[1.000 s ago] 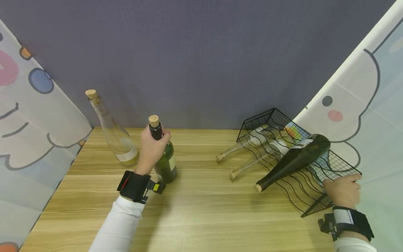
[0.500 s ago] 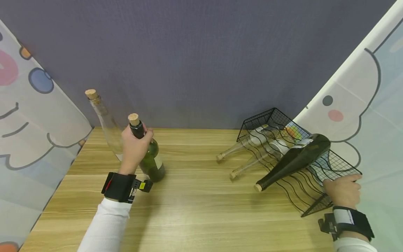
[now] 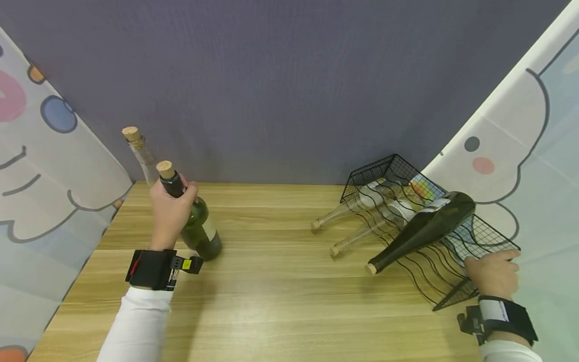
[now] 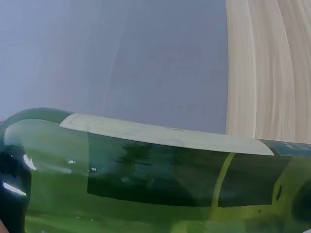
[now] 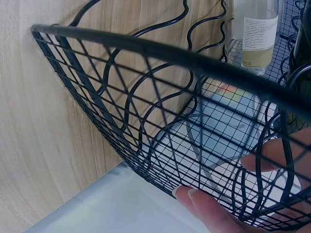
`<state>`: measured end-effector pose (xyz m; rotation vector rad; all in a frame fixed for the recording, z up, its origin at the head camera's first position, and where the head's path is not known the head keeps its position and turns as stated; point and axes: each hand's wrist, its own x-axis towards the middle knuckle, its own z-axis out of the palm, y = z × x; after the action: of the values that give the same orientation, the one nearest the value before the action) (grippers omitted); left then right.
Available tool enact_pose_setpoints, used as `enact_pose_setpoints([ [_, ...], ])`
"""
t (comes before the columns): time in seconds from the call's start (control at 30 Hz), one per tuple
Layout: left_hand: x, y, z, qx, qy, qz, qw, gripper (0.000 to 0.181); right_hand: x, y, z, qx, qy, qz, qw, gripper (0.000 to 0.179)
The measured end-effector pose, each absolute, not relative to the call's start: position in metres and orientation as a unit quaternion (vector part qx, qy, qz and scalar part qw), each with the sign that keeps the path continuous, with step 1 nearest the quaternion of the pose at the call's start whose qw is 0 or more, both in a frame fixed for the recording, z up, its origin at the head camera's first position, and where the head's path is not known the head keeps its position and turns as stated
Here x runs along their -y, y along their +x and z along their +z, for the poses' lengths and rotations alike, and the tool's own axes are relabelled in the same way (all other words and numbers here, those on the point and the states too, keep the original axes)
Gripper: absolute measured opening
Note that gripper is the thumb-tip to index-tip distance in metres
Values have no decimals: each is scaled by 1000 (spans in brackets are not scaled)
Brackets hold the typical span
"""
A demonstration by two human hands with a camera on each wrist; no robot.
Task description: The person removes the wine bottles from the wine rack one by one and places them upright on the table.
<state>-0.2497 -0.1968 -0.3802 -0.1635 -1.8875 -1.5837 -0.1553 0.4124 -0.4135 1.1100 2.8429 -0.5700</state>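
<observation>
My left hand [image 3: 171,211] grips the neck of a green wine bottle [image 3: 201,234] with a cork in its top and a pale label. I cannot tell whether its base touches the table. Behind that hand stands a clear corked bottle [image 3: 143,158], mostly hidden. At the right, my right hand [image 3: 492,274] holds the near end of a black wire wine rack [image 5: 194,60], with fingers [image 5: 206,208] on its mesh in the right wrist view. Lying in the rack are a dark wine bottle [image 3: 420,231] and two clear bottles, one farther back [image 3: 348,208] and one in the middle [image 3: 373,230].
The wooden table [image 3: 289,301] meets a grey-blue panel [image 3: 271,90] at its back edge. Printed cartoon sheets hang on the left [image 3: 50,166] and right [image 3: 497,151]. The necks of the racked bottles stick out toward the middle of the table.
My left hand has moved left with the green wine bottle, which now hides most of the clear standing bottle. My right hand and the rack have stayed in place.
</observation>
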Motion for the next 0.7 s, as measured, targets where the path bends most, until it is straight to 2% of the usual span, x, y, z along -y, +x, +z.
enact_pose_setpoints([
  [0.5,222,-254,-379,728,-49,-579,364,25,-411,-155,-414,-915,358,-183,21,93],
  [0.7,227,-251,-377,735,-38,-566,372,19,-413,-156,-414,-916,358,-182,22,93],
])
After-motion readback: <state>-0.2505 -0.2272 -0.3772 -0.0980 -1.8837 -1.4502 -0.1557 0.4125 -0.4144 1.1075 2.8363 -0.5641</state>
